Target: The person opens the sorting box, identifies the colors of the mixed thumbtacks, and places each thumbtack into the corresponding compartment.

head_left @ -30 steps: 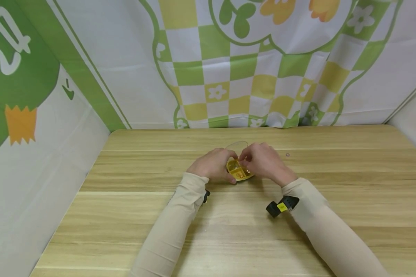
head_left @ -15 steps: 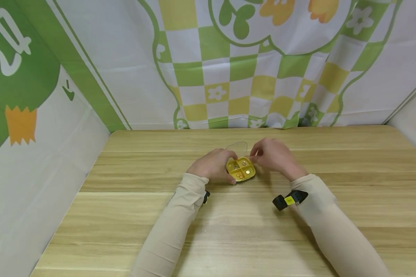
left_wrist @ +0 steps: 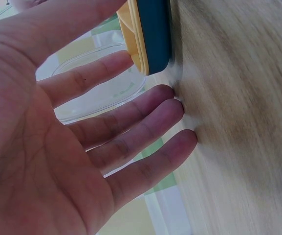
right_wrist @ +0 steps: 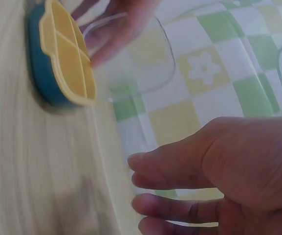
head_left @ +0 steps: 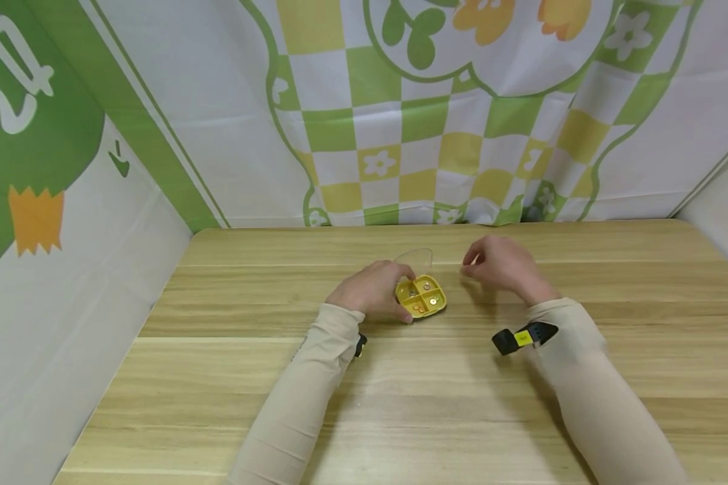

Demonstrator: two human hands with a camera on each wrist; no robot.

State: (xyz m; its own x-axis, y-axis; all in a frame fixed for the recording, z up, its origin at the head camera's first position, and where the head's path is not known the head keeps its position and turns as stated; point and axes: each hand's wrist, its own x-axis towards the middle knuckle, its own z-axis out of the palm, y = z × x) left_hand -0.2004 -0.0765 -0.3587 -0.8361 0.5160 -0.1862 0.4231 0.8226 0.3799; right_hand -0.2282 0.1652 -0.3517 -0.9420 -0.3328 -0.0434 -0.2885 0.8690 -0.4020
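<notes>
A small yellow box (head_left: 423, 294) with a dark teal outside and four-way dividers lies on the table, its clear lid (head_left: 432, 260) raised at the back. Tiny shiny pieces (head_left: 420, 308) sit in the compartments, too small to identify. My left hand (head_left: 370, 289) pinches the box's left side between thumb and index finger. In the left wrist view, the other fingers (left_wrist: 150, 129) stretch out towards the tabletop. My right hand (head_left: 503, 263) hovers to the right of the box, apart from it. Its fingers are loosely bent, with nothing visible between them in the right wrist view.
The wooden table (head_left: 400, 417) spreads out around both hands. A printed green, yellow and white cloth (head_left: 425, 135) hangs behind its back edge. Another printed sheet (head_left: 67, 303) stands along the left side.
My right hand has left the box and moved right. The right-hand compartments are now uncovered. A tiny piece seen on the table earlier is hidden by that hand. My left hand stays put.
</notes>
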